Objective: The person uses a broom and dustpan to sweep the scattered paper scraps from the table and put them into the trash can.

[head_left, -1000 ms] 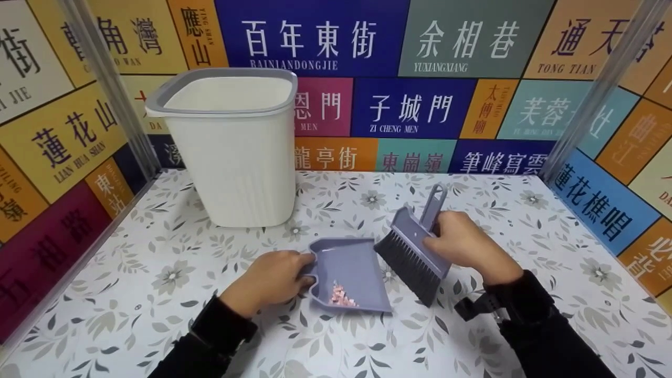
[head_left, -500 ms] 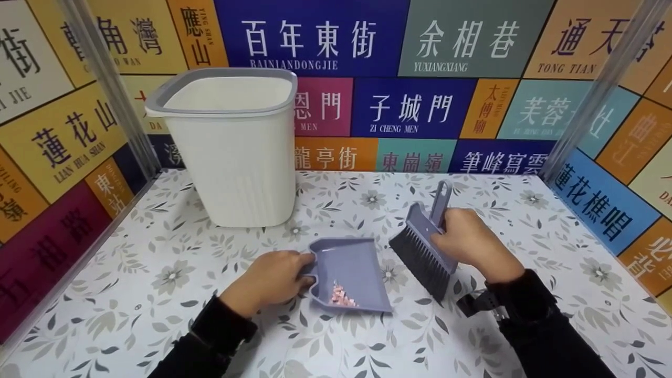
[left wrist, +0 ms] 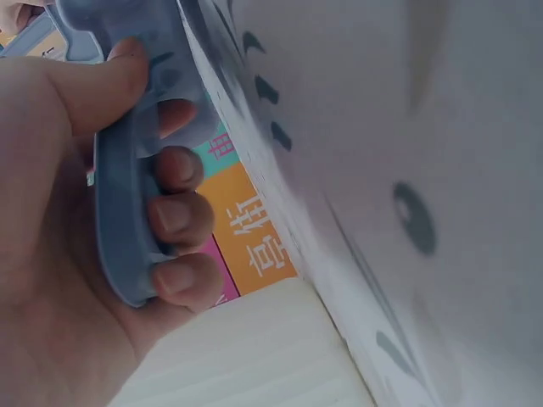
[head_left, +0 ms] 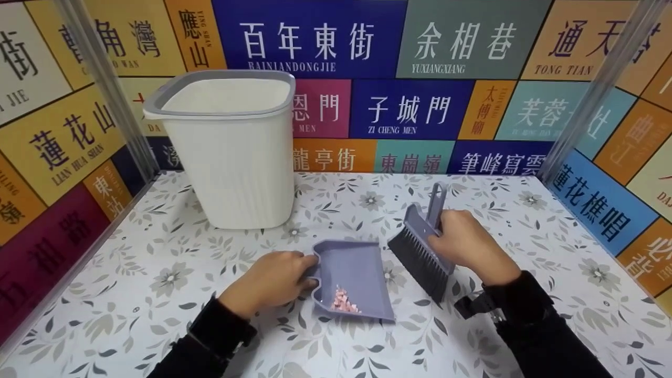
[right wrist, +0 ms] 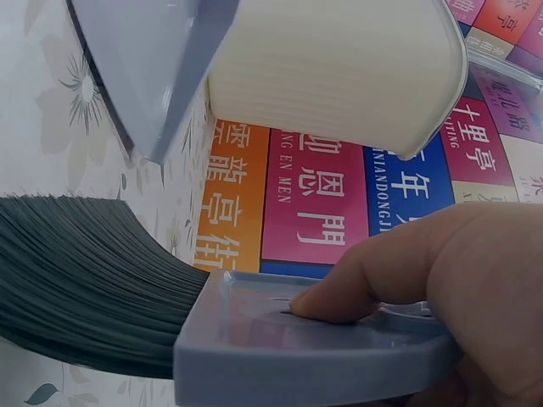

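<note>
A grey-purple dustpan [head_left: 357, 273] sits over the table's middle, its wide lip facing right. Small pink bits [head_left: 344, 301] lie in a heap at its near side. My left hand [head_left: 275, 278] grips the dustpan's handle; in the left wrist view the fingers [left wrist: 174, 216] curl round that handle [left wrist: 123, 203]. To the right, my right hand [head_left: 467, 241] holds a matching hand brush [head_left: 420, 236] by its head near the handle. Its dark bristles [right wrist: 93, 280] point down-left, a short gap from the dustpan's lip. The right thumb presses on the brush's top in the right wrist view.
A tall white bin [head_left: 236, 168] with a grey rim stands open at the back left, behind the dustpan. Panels printed with large characters [head_left: 409, 110] wall the back and sides. A floral-patterned cover [head_left: 157, 304] spreads over the table.
The brush has moved a little right, away from the dustpan's lip. The dustpan has shifted slightly right and nearer, with the pink bits still in it.
</note>
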Action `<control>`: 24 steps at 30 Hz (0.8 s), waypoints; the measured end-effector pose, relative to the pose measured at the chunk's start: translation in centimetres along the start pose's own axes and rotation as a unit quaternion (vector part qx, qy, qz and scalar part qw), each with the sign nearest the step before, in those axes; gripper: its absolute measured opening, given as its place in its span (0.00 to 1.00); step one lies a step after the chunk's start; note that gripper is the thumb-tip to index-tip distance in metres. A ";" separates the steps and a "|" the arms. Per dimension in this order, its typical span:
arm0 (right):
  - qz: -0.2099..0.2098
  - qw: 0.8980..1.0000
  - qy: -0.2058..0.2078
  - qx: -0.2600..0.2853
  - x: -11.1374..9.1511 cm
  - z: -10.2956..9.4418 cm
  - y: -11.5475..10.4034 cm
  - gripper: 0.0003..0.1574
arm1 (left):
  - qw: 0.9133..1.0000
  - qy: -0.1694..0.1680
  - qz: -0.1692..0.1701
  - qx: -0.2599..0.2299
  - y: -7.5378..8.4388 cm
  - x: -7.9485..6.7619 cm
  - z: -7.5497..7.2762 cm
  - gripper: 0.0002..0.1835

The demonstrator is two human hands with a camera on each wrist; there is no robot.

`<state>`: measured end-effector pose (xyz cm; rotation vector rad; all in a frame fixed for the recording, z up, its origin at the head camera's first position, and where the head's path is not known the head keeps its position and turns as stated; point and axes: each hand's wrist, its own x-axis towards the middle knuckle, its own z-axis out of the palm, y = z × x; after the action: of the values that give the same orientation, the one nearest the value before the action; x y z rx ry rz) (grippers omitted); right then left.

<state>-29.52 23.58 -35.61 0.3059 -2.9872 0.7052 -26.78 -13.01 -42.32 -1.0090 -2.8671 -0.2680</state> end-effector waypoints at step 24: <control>-0.006 1.000 0.001 0.002 0.1 0.3 -0.1 0.07 | 0.998 0.027 -0.042 -0.034 -1.9 -1.9 -5.6 0.13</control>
<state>-29.62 23.31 -35.84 0.3225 -2.9802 0.7091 -26.37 -16.70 -37.31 -0.8772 -2.8737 -0.3945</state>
